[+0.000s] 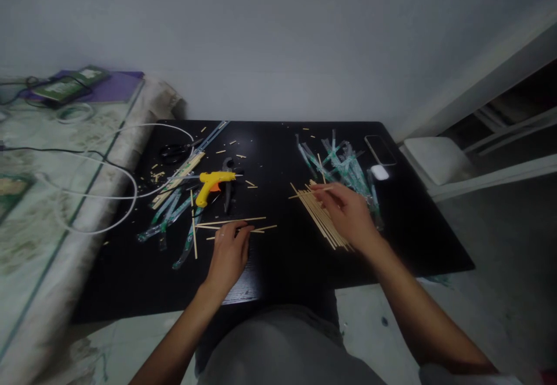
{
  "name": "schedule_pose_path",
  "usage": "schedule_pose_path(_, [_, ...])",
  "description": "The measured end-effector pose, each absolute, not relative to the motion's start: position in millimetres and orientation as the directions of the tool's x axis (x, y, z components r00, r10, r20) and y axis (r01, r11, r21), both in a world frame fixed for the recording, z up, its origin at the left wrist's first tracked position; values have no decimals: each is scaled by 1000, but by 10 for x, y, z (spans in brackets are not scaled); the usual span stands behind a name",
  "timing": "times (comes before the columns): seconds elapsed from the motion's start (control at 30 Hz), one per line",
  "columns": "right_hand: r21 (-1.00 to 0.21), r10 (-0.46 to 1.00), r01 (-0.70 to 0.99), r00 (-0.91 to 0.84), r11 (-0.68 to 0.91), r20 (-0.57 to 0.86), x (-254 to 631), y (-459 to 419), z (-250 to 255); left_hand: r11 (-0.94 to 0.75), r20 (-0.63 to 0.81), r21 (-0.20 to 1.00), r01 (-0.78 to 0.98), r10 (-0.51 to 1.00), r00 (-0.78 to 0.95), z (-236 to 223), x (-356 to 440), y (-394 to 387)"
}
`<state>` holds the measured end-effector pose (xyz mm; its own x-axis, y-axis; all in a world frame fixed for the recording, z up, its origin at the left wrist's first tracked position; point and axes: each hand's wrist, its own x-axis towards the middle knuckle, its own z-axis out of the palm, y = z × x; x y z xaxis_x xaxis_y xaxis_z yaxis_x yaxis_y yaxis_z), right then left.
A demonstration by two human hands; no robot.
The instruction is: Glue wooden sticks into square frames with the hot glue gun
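Note:
My left hand [230, 250] is closed, thumb and fingers pinched on a thin wooden stick [266, 228] that resembles a chopstick. Other loose sticks [235, 221] lie around its fingertips, one of them crosswise [194, 228] to the left. On the right, my right hand [348, 211] rests over a pile of the same sticks [319, 220]. Its fingertips are pinched together, with a pale stick end [322, 188] showing at them; the palm side is hidden. A yellow hot glue gun [211, 185] lies beyond my left hand, nozzle pointing right.
Clear-and-green plastic wrappers [348, 162] lie behind the pile, with more wrappers [169, 214] at left. Dark pliers [228, 188], black scissors [174, 153], cut stick bits [251, 184], a phone [380, 150] and a white case [380, 172] are on the black table [278, 280]. A white cable [134, 182] loops at left.

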<state>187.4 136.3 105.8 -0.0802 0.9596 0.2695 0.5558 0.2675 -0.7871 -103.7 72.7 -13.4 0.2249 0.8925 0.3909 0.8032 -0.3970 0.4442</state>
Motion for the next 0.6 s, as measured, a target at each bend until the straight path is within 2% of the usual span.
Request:
schedule_pose_path(0.1, [-699, 900, 597, -94, 394, 427, 1822, 1459, 1008, -385, 388, 442, 810, 896, 214, -122, -1032, 728])
schedule_pose_path(0.33, [-631, 821, 564, -162, 532, 548, 1774, 1502, 1055, -353, 371, 478, 804, 911, 179, -118, -1022, 712])
schedule_pose_path(0.4, [-674, 819, 540, -52, 504, 571, 1813, 1478, 1161, -343, 360, 504, 793, 918, 168, -120, -1021, 716])
schedule_pose_path(0.5, [-798, 790, 407, 240, 445, 564, 1880, 1452, 1348, -327, 347, 556, 764, 927, 143, -101, -1015, 725])
schedule_pose_path(0.6, [-903, 866, 230, 272, 364, 419, 1865, 1418, 1413, -316, 342, 629, 710, 933, 112, -19, -991, 709])
